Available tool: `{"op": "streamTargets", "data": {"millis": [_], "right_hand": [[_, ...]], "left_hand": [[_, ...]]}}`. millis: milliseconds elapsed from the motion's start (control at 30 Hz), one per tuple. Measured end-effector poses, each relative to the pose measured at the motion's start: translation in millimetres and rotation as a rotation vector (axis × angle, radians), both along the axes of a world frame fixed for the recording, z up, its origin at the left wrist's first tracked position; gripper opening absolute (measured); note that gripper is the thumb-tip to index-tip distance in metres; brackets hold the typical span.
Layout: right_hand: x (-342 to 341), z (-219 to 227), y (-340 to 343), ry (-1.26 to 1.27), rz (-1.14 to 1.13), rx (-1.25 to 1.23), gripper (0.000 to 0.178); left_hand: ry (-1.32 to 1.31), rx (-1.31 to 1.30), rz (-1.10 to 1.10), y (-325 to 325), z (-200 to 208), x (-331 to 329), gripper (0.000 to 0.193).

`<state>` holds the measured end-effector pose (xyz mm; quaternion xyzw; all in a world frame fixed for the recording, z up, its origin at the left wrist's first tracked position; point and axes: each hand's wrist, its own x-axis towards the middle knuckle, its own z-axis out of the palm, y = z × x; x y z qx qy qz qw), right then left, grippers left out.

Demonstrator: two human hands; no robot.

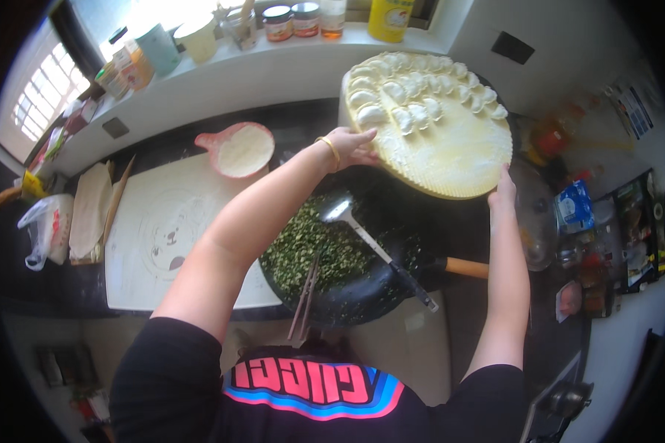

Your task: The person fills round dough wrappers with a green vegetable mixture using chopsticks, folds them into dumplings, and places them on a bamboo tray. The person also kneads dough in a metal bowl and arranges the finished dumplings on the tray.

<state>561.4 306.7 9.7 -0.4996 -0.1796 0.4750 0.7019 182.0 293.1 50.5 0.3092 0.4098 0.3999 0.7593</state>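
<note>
A round, pale yellow tray (pixel 458 151) dusted with flour is held up over the far side of the counter. Several folded dumplings (pixel 414 85) lie in rows across its far and left parts. My left hand (pixel 353 148), with a gold bangle at the wrist, grips the tray's near left edge. At its near right edge, my right hand (pixel 503 190) has hold of the rim. Below the tray sits a dark wok (pixel 362 299) with chopped green filling (pixel 303 244). A metal spatula (pixel 377 247) and brown chopsticks (pixel 307 295) rest in it.
Left of the wok lies a white board (pixel 137 244) with a bear drawing. A pink bowl of flour (pixel 245 150) stands at its far edge. Jars (pixel 278 23) and a yellow container (pixel 389 20) line the windowsill. Packages and bottles crowd the right side, near a glass lid (pixel 533 221).
</note>
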Motion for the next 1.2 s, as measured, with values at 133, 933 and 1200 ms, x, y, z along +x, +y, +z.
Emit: {"op": "streamTargets", "data": {"millis": [133,933,1200], "right_hand": [[-58,21,-57,0.032,0.015,-0.185,0.037],[-402,60,-324,-0.732,0.250,0.374,0.038],[-654,-60,-408,-1.282,0.770,0.312,0.060]], "left_hand": [[-0.043,0.007,0.024,-24,5,-26,0.059],[1.359,0.392,0.478,-429,-151,-465,0.040],[1.951,-0.012,0.353,-486,-184,-680,0.065]]}}
